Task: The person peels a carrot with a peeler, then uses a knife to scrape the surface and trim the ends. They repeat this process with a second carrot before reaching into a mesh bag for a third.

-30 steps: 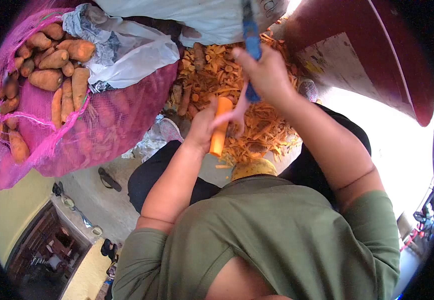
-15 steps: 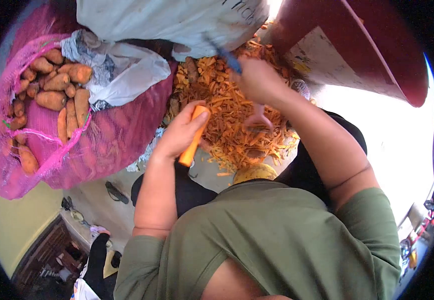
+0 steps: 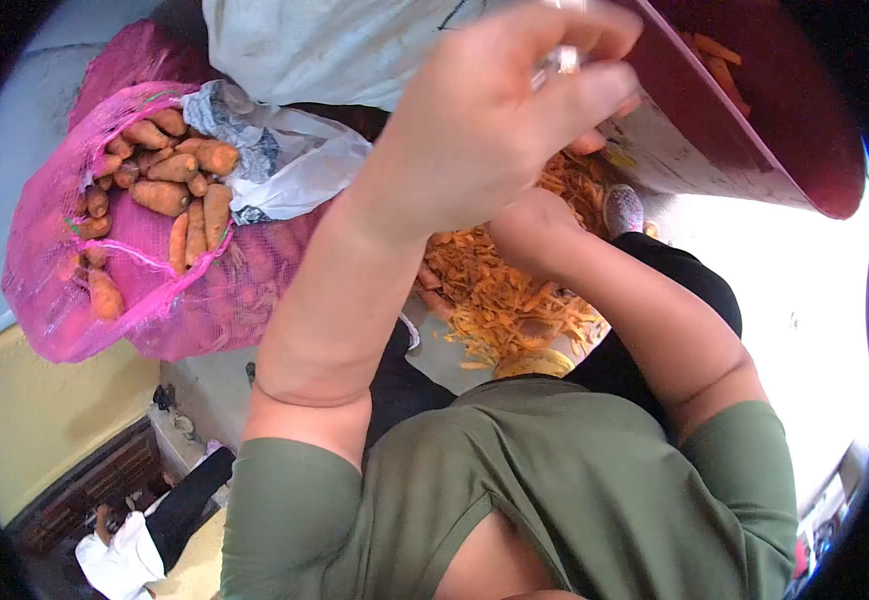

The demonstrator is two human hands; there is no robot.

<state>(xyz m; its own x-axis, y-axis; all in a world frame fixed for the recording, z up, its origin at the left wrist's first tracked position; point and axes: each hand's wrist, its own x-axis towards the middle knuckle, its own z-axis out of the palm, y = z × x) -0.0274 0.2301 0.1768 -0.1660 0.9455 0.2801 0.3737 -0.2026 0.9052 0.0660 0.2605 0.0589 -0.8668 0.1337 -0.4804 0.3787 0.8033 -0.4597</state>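
Note:
My left hand (image 3: 510, 105) is raised high near the rim of a dark red tub (image 3: 725, 110), blurred, with its fingers apart and no carrot visible in it. Below and partly behind it, my right hand (image 3: 535, 230) is over a heap of orange peelings (image 3: 505, 290); its fingers are hidden, and no tool shows. Several orange carrots (image 3: 723, 78) lie inside the tub. At the left, unpeeled carrots (image 3: 162, 197) fill the mouth of a pink mesh sack (image 3: 55, 290).
A large white sack (image 3: 305, 50) stands at the back, with a crumpled white plastic bag (image 3: 305, 165) beside the mesh sack. A shoe (image 3: 623, 210) is right of the peelings. Part of another person (image 3: 125, 555) shows at the lower left.
My left hand has risen up and right toward the tub, and the peeled carrot it held is out of sight. My right hand is lower; its blue-handled tool is hidden. The view has shifted.

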